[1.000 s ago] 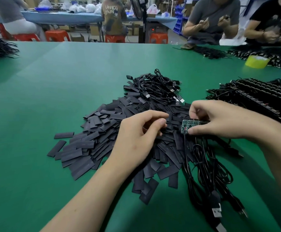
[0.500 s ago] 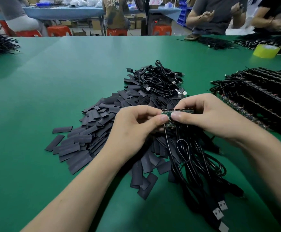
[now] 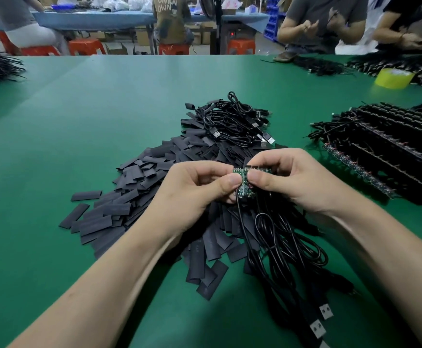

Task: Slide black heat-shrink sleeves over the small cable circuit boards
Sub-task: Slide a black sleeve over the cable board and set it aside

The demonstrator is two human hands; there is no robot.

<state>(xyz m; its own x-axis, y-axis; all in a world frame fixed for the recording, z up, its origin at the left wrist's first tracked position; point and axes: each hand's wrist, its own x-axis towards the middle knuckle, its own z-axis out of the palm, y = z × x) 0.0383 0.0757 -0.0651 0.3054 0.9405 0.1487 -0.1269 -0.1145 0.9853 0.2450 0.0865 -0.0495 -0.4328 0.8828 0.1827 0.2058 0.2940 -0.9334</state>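
left hand (image 3: 194, 189) and right hand (image 3: 287, 179) pinch the board (image 3: 243, 183) over the sleeves (image 3: 119, 212). we judge it unsleeved; next we need one sleeve opened and aligned.

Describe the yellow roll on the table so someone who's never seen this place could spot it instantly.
Look at the big green table and follow it to the far right side, beyond the rows of black cables. The yellow roll sits there, the only bright yellow thing on the table.
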